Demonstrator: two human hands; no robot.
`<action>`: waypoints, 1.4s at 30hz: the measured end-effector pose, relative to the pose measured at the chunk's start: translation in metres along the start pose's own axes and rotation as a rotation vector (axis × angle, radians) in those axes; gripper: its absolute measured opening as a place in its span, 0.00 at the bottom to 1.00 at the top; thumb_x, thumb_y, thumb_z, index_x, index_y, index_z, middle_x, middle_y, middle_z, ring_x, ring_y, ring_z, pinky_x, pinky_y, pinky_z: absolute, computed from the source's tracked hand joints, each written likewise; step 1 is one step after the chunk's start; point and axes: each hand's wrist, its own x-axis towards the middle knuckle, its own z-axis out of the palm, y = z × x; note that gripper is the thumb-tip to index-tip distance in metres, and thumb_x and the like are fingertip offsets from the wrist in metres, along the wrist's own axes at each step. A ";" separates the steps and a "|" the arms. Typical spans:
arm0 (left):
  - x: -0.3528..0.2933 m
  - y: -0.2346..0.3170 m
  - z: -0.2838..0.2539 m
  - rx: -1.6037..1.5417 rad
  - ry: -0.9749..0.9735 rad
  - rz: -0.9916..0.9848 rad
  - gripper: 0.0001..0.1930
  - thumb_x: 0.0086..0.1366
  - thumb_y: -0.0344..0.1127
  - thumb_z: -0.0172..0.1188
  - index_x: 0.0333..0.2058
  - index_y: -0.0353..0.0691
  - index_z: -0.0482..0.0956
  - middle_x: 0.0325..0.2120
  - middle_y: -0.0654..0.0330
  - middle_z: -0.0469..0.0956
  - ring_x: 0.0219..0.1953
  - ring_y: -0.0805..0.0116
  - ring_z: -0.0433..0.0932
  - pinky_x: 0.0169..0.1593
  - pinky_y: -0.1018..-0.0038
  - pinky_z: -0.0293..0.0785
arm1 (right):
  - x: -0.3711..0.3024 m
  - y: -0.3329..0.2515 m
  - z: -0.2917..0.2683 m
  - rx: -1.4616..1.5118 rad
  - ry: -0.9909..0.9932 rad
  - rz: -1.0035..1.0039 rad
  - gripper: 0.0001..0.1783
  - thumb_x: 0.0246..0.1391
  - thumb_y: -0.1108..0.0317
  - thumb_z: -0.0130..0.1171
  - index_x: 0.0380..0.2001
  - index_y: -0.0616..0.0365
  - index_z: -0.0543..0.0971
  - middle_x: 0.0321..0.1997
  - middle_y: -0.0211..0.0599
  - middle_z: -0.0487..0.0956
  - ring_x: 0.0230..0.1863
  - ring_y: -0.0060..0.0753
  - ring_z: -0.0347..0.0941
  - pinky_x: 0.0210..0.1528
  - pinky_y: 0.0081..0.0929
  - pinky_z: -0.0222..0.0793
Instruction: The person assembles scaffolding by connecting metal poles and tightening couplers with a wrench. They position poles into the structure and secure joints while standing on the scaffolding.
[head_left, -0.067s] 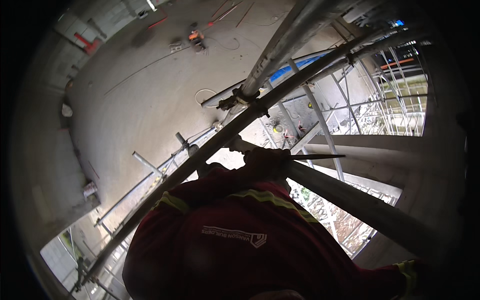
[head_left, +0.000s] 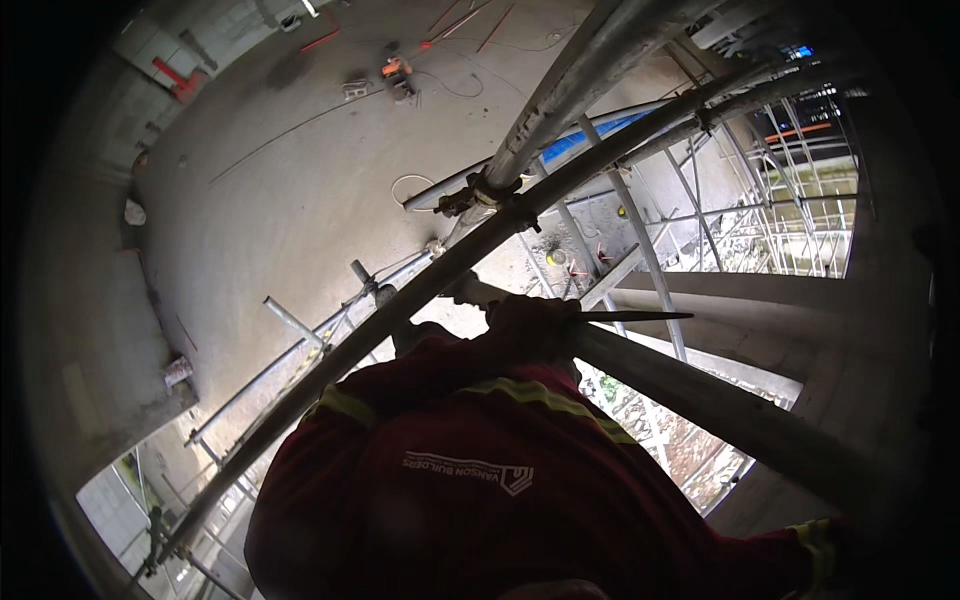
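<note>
My left hand [head_left: 525,325] is in front of my chest, beside a thick grey scaffold tube [head_left: 690,400] that runs down to the right. It is closed around a dark tool with a long tapered spike [head_left: 640,316], whose point sticks out to the right. The tool's other end is hidden in the hand. Whether the hand also touches the tube is too dark to tell. My right sleeve [head_left: 815,550], red with a yellow band, reaches into shadow at the lower right; the hand on that side does not show.
A long scaffold tube [head_left: 400,310] crosses diagonally before me, joined by a coupler [head_left: 485,195] to an upright pole [head_left: 560,90]. Far below lies a concrete floor [head_left: 280,200] with an orange machine [head_left: 397,75]. A concrete beam [head_left: 740,310] is on the right, past thinner tubes.
</note>
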 end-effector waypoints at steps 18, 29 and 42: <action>-0.029 0.031 0.044 0.091 -0.212 -0.432 0.27 0.45 0.58 0.71 0.42 0.51 0.80 0.31 0.55 0.84 0.36 0.51 0.84 0.44 0.55 0.80 | 0.316 0.305 0.168 0.667 -0.035 0.059 0.22 0.68 0.47 0.47 0.22 0.46 0.66 0.19 0.24 0.65 0.20 0.24 0.63 0.22 0.28 0.61; -0.092 0.030 -0.001 0.315 -0.462 -0.672 0.30 0.44 0.63 0.69 0.41 0.50 0.82 0.34 0.53 0.84 0.39 0.49 0.83 0.45 0.55 0.79 | 0.100 0.490 0.436 1.267 0.099 0.634 0.24 0.67 0.49 0.51 0.63 0.39 0.68 0.28 0.34 0.76 0.25 0.32 0.73 0.29 0.36 0.74; -0.103 -0.001 -0.168 0.993 -0.398 -0.739 0.27 0.33 0.55 0.74 0.35 0.53 0.85 0.33 0.57 0.85 0.39 0.50 0.84 0.45 0.55 0.81 | -0.263 0.379 0.481 1.459 0.799 1.231 0.16 0.51 0.58 0.66 0.38 0.58 0.78 0.25 0.38 0.76 0.25 0.38 0.75 0.29 0.38 0.76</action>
